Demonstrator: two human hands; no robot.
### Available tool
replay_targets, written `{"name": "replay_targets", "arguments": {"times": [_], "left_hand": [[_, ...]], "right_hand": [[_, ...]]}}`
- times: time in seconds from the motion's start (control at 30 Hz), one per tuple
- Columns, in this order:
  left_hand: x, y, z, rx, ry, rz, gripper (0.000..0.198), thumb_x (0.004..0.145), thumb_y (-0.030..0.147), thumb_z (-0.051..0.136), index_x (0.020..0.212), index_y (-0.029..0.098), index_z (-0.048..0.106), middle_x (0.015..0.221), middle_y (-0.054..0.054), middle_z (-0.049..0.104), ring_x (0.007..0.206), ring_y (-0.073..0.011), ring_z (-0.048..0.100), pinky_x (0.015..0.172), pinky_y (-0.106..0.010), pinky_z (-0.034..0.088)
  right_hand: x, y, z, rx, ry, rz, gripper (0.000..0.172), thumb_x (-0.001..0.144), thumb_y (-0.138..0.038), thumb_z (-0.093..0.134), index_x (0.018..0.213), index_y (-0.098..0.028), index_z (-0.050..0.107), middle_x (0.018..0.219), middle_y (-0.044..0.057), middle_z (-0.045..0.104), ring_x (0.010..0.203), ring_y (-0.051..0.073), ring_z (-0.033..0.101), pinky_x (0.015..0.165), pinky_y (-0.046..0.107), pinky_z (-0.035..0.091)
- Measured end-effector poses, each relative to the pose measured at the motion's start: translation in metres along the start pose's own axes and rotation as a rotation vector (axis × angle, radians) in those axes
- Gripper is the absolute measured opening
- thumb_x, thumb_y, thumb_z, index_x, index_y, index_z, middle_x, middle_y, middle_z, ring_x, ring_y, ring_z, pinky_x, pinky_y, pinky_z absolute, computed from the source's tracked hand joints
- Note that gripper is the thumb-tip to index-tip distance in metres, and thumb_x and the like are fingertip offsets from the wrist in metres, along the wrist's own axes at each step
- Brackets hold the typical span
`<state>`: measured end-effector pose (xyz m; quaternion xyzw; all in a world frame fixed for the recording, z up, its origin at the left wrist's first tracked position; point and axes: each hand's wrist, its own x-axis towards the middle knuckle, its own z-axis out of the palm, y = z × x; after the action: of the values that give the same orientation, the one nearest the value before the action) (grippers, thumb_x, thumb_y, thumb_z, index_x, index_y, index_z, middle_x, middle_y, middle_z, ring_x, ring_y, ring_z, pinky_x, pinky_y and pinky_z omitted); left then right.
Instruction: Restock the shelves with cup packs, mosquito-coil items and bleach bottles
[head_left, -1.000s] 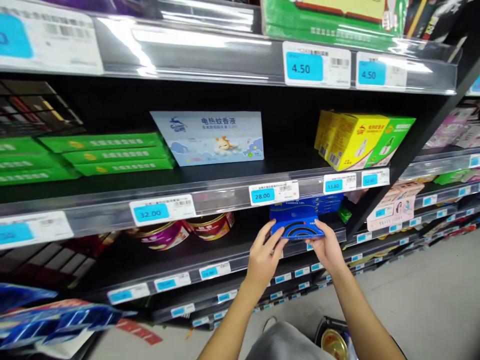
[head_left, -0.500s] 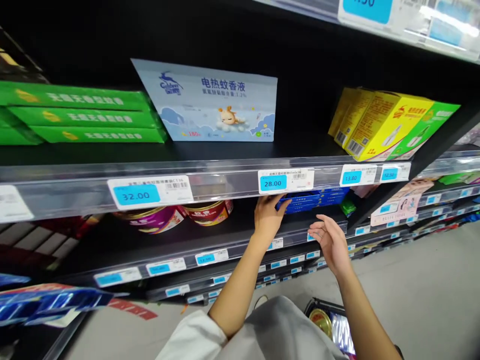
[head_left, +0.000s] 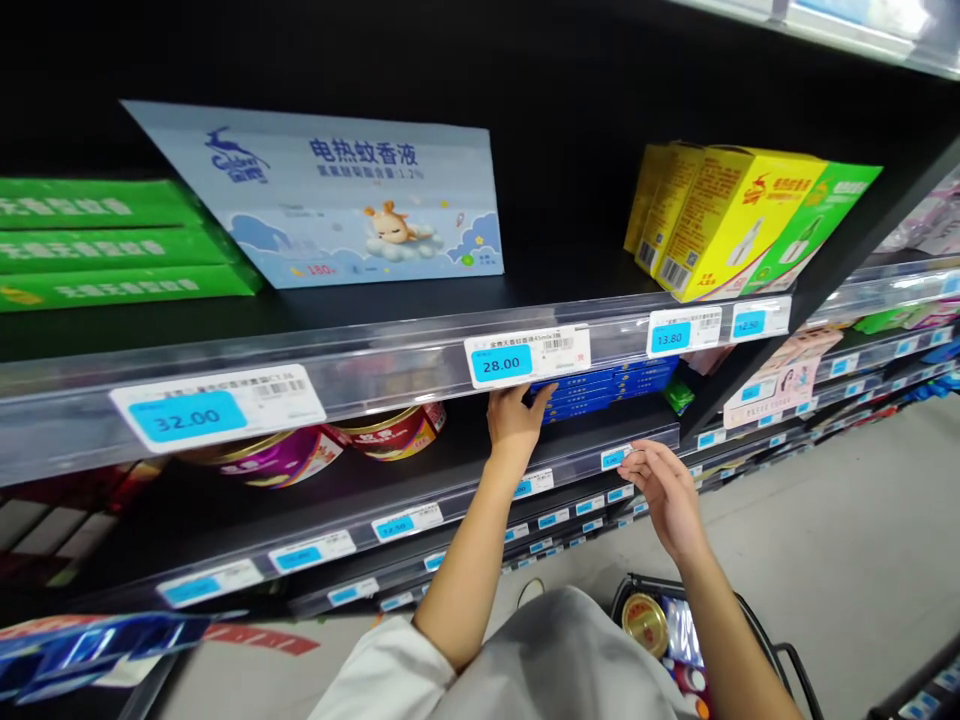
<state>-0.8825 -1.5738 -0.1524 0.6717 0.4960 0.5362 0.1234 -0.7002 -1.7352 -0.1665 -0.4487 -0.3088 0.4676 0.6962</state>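
Note:
My left hand (head_left: 514,422) reaches under the upper shelf to the left end of several stacked blue boxes (head_left: 592,390). Its thumb lies against their front and the fingers curl round the end, the fingertips partly hidden by the shelf edge. My right hand (head_left: 666,492) hovers in front of the lower shelf's edge near a price tag (head_left: 615,457), fingers loosely stretched and nothing in it. Left of the boxes, on the same shelf, sit a purple round tin (head_left: 281,462) and a red round tin (head_left: 394,433).
Above, the upper shelf (head_left: 375,345) carries green boxes (head_left: 127,250), a pale blue box (head_left: 375,215) and yellow-green boxes (head_left: 739,225). A dark basket (head_left: 634,583) with a gold tin (head_left: 645,625) stands below by my right arm. Blue packaging (head_left: 97,650) juts in at lower left.
The view has shifted, so the upper shelf's goods appear further left, and more of the basket shows. My left hand stays at the blue boxes; my right hand stays free, fingers a little closer together.

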Motion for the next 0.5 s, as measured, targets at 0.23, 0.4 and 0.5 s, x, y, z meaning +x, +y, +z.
{"name": "replay_targets", "arguments": {"times": [0.23,0.4,0.5], "left_hand": [[-0.007,-0.003,-0.001,-0.067,-0.007,0.132,0.03,0.087,0.032,0.074,0.115,0.024,0.077,0.13,-0.01,0.065,0.128,-0.0293,0.058,0.116,-0.044,0.044],[-0.006,-0.005,0.0,-0.074,0.007,0.11,0.03,0.083,0.03,0.078,0.113,0.026,0.077,0.127,-0.009,0.063,0.126,-0.0284,0.059,0.115,-0.043,0.045],[-0.004,-0.005,0.0,-0.089,0.02,0.101,0.03,0.082,0.029,0.079,0.111,0.026,0.077,0.126,-0.008,0.063,0.124,-0.0273,0.06,0.114,-0.041,0.045]], "right_hand": [[-0.012,0.005,-0.012,0.021,0.041,0.011,0.034,0.076,-0.049,0.083,0.095,-0.023,0.076,0.082,0.002,0.074,0.079,0.016,0.069,0.082,0.028,0.056],[-0.023,0.006,-0.024,0.013,0.066,0.009,0.034,0.076,-0.05,0.083,0.096,-0.023,0.076,0.083,0.002,0.074,0.08,0.017,0.069,0.082,0.029,0.056],[-0.032,0.007,-0.035,0.015,0.104,0.007,0.035,0.076,-0.051,0.083,0.095,-0.023,0.076,0.082,0.002,0.074,0.079,0.017,0.069,0.08,0.029,0.056]]}}
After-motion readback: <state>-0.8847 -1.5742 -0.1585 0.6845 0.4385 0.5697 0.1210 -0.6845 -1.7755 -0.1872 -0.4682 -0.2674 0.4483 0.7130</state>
